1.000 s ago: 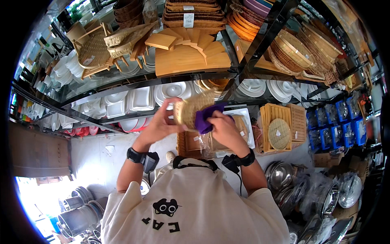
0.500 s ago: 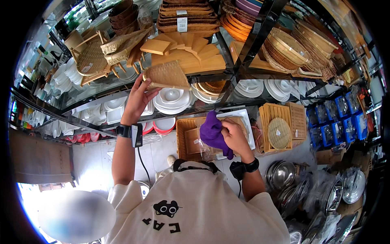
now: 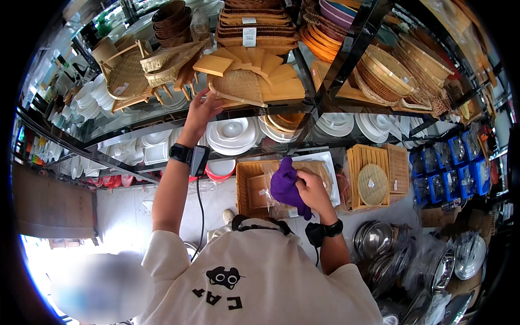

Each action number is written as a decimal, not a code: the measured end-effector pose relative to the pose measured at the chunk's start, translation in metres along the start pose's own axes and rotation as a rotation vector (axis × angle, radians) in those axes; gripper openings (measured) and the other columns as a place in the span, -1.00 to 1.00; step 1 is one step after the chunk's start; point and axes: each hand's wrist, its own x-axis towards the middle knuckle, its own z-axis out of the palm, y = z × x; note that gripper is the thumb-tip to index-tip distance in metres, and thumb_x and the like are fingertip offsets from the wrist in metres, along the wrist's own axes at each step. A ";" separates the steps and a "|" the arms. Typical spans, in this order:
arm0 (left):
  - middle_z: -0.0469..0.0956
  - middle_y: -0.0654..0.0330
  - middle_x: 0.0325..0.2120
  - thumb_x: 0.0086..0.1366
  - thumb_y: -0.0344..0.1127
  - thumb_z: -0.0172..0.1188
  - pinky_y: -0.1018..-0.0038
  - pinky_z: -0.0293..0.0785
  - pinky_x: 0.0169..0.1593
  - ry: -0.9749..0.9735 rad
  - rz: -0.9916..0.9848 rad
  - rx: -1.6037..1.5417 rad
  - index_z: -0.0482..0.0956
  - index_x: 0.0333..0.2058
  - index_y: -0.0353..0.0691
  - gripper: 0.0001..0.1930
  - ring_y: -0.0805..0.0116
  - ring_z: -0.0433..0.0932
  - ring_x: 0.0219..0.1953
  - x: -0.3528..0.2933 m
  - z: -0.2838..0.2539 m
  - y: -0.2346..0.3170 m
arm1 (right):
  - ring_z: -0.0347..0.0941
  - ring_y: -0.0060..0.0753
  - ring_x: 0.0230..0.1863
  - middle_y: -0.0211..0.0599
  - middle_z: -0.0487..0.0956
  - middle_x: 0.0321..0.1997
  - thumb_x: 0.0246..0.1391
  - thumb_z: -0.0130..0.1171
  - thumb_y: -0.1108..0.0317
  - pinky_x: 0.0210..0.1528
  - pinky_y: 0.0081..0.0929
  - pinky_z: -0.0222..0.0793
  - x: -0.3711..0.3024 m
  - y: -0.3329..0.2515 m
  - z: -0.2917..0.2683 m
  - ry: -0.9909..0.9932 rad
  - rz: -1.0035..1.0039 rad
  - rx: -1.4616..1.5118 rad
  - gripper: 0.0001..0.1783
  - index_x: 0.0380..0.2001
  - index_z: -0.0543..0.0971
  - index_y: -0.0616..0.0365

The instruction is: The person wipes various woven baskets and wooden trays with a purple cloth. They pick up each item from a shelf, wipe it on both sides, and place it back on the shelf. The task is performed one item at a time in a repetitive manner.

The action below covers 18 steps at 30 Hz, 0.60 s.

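My left hand [image 3: 203,112] reaches up to the shelf, its fingers closed at the left corner of a woven bamboo tray [image 3: 238,86] with a pale rim. The tray rests at the front of fanned-out wooden boards [image 3: 283,84], covering part of them. My right hand [image 3: 317,190], lower and to the right, grips a bunched purple cloth [image 3: 285,187] that hangs in front of a wicker basket [image 3: 249,187].
Bamboo baskets on small stands [image 3: 127,84] sit left of the boards, stacked rectangular wicker trays [image 3: 254,35] behind. White dishes [image 3: 232,130] fill the lower shelf. A black shelf post [image 3: 338,70] rises at right. Plastic-wrapped metal pans [image 3: 376,241] lie lower right.
My left hand has moved up and right with the bamboo tray, which now lies against the wooden boards. The purple cloth has shifted slightly down and right with my right hand.
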 end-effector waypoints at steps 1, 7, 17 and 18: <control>0.52 0.03 -0.11 0.39 -0.25 0.12 0.43 0.57 -0.04 -0.023 0.013 0.029 0.14 0.26 -0.29 -0.44 0.22 0.58 -0.05 -0.004 0.001 0.001 | 0.47 0.17 -0.19 0.03 0.53 -0.28 -0.01 0.03 0.53 -0.16 -0.15 0.37 0.001 0.002 0.001 0.010 -0.009 0.008 -0.80 -0.26 0.52 0.29; 0.58 0.19 -0.24 0.36 -0.37 0.05 0.54 0.55 -0.21 0.065 0.186 0.468 0.25 0.22 -0.18 -0.53 0.40 0.60 -0.18 -0.042 -0.008 0.036 | 0.49 0.15 -0.20 0.03 0.54 -0.29 -0.01 0.03 0.55 -0.16 -0.19 0.39 0.004 0.016 0.005 -0.010 -0.022 0.047 -0.80 -0.27 0.53 0.30; 0.61 0.09 -0.38 0.32 -0.23 0.13 0.33 0.49 -0.31 0.382 0.876 1.264 0.59 -0.11 -0.16 -0.77 0.18 0.60 -0.44 -0.019 -0.066 0.178 | 0.50 0.17 -0.23 0.06 0.55 -0.32 -0.01 0.04 0.53 -0.18 -0.18 0.40 0.012 0.009 0.018 -0.048 -0.054 0.111 -0.80 -0.27 0.53 0.31; 0.61 0.05 -0.32 0.32 -0.21 0.12 0.29 0.50 -0.27 0.381 0.901 1.336 0.58 -0.08 -0.15 -0.75 0.11 0.61 -0.39 -0.015 -0.068 0.185 | 0.49 0.17 -0.23 0.07 0.55 -0.32 -0.01 0.04 0.53 -0.18 -0.17 0.40 0.012 0.008 0.017 -0.053 -0.043 0.098 -0.81 -0.28 0.53 0.31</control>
